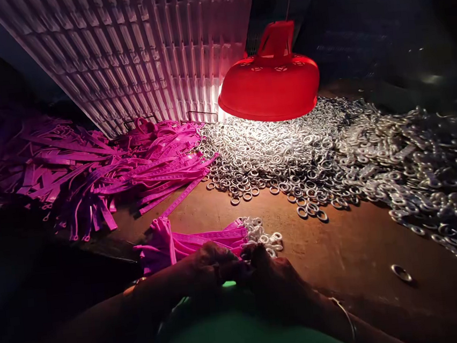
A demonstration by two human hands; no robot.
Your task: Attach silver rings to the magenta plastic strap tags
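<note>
Both hands meet low at the near edge of the table [224, 215]: the left hand [211, 262] and right hand [273, 277] are closed together on the end of a bundle of pink plastic straps [195, 242], right where a small clump of metal rings [263, 237] sits at the strap tips. Whether a ring is pinched between the fingers cannot be told in this dim light. To my eye, the work goes best held under the red lamp [271, 84], one ring at a time. Beyond lie a heap of loose pink straps [91, 174] and a wide spread of silver rings [331, 151].
</note>
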